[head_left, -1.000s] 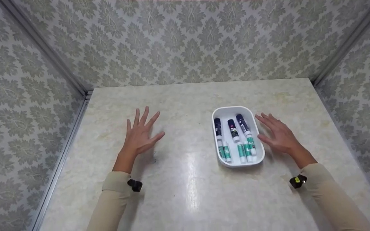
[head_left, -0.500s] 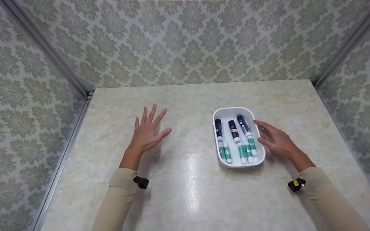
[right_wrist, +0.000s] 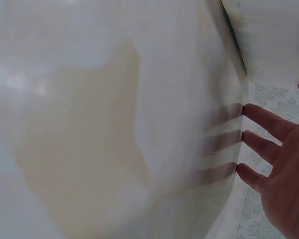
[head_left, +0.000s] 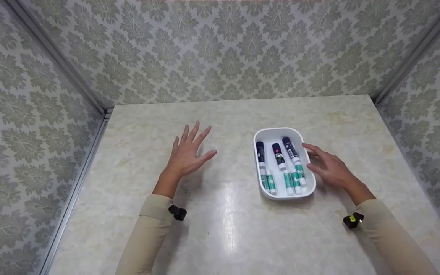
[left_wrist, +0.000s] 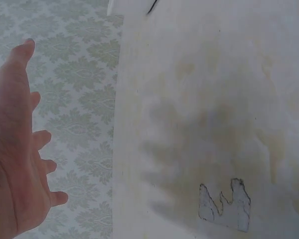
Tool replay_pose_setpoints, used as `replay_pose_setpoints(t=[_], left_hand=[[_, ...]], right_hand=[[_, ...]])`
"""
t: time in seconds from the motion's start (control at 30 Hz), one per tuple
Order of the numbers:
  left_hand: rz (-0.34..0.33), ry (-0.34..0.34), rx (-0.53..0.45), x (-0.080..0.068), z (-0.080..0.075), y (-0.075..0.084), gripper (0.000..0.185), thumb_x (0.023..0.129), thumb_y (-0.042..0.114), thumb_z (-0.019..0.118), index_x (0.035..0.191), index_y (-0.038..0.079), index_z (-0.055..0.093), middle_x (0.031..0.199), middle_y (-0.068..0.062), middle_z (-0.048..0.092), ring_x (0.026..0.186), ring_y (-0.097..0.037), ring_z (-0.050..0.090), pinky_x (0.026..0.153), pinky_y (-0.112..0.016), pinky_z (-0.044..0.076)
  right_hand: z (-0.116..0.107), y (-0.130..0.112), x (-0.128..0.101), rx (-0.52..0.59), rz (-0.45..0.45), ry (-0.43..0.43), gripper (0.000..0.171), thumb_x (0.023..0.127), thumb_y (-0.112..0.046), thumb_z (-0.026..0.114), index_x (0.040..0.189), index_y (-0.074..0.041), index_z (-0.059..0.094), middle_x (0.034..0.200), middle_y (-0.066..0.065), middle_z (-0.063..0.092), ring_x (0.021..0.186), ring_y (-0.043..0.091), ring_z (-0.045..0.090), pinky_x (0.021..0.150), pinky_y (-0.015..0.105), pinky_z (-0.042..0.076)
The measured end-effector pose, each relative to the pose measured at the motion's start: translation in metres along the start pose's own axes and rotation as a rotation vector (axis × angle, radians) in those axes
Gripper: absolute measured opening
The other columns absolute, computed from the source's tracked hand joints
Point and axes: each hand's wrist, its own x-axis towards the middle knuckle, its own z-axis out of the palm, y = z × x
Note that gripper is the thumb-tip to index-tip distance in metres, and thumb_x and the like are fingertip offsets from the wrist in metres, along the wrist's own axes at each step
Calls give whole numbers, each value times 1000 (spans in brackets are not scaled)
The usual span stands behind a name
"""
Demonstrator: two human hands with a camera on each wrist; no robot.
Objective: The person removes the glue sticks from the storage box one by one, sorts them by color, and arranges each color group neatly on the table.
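A white plastic box (head_left: 287,197) stands on the table in the head view. Inside lie several tubes that look like glue sticks: dark ones (head_left: 279,156) at the far end, green-and-white ones (head_left: 288,181) at the near end. My right hand (head_left: 330,168) is at the box's right side, thumb and fingertips close against its rim; the head view does not settle whether they touch. In the right wrist view its fingers meet the table beside the box wall (right_wrist: 271,42). My left hand (head_left: 187,154), fingers spread and holding nothing, is over the table left of the box.
The pale marbled table (head_left: 220,114) is bounded by patterned wall panels (head_left: 227,49) at the back and both sides, with metal framing along the corners. Small black cameras (head_left: 178,212) sit at both wrists. A dark outlined mark (left_wrist: 224,206) shows on the table in the left wrist view.
My left hand has moved right, nearer the box. My right hand has moved in against the box's right rim, and its fingers have drawn closer together. The tubes keep their places.
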Motion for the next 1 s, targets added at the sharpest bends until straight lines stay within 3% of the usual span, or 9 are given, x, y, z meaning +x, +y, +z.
replay_pose_setpoints(t=[0.4, 0.77, 1.0], left_hand=[[51, -29, -27, 22, 12, 33, 90, 103, 71, 63, 179, 37, 29, 193, -7, 14, 180, -42, 9, 137, -82, 17], [11, -82, -105, 41, 28, 70, 96, 97, 72, 71, 177, 32, 38, 184, -11, 39, 171, -39, 37, 135, -72, 32], [33, -97, -97, 52, 38, 96, 95, 94, 67, 78, 174, 32, 43, 178, -11, 48, 165, -38, 46, 133, -69, 38]], right_hand=[[1, 1, 1, 18, -2, 7, 71, 113, -42, 61, 177, -27, 34, 165, 26, 61, 160, 53, 49, 129, 80, 33], [0, 1, 0, 2, -17, 18, 70, 112, -37, 63, 176, -27, 36, 162, 26, 63, 157, 54, 52, 127, 80, 36], [0, -3, -1, -2, -10, 18, 69, 113, -37, 63, 175, -28, 36, 162, 26, 64, 157, 54, 52, 128, 80, 35]])
